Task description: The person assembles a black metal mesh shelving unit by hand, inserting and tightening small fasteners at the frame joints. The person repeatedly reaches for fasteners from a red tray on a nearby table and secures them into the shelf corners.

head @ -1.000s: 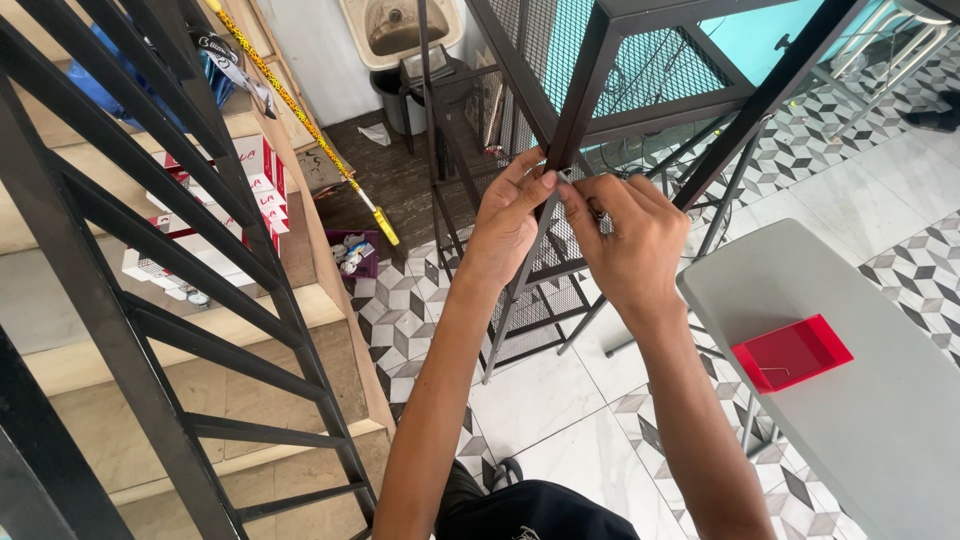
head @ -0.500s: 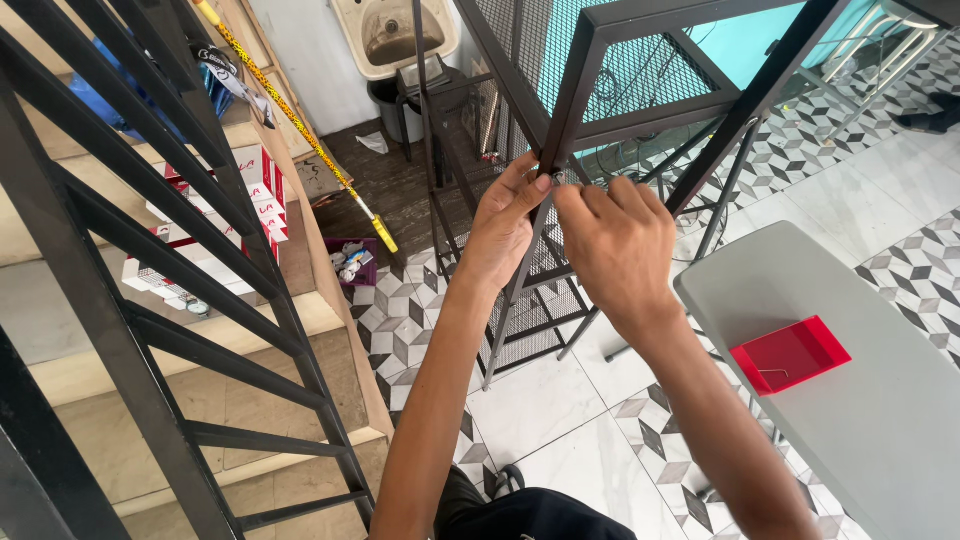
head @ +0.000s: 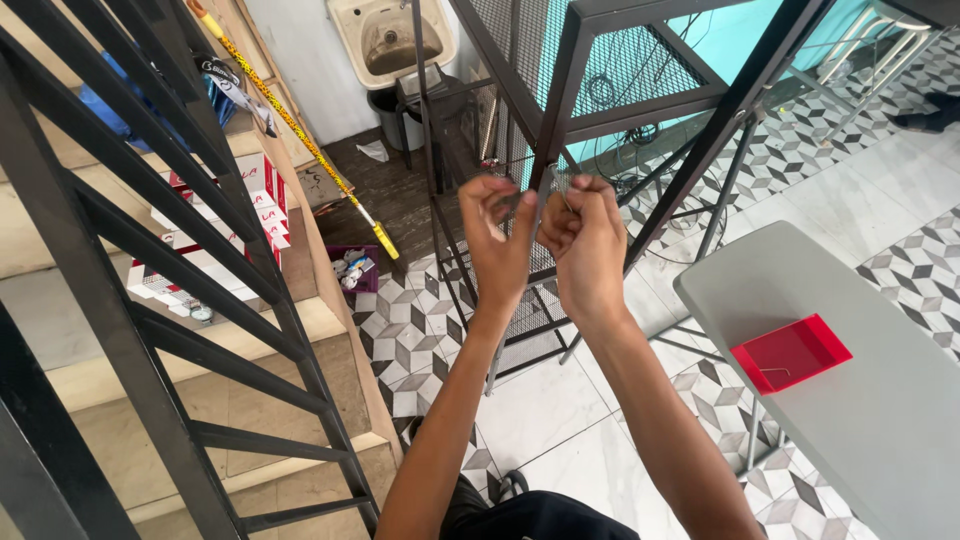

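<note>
Up at 12 o'clock, left hand (head: 497,232) and right hand (head: 585,240) each pinch a thin wire (head: 553,185) against the black metal frame (head: 556,110); a red tray (head: 790,352) lies on the grey counter (head: 880,430) at 4 o'clock.

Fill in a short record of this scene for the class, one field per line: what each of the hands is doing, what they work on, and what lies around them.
Left hand: raised, fingers pinched at a thin wire by the frame's upright bar
Right hand: raised beside the left, fingers curled at the same spot
Worked on: black metal frame with mesh panels
Right side: grey table bearing a red tray
Left side: black stair railing, wooden steps
Behind: sink, yellow stick
Floor: patterned tiles
</note>
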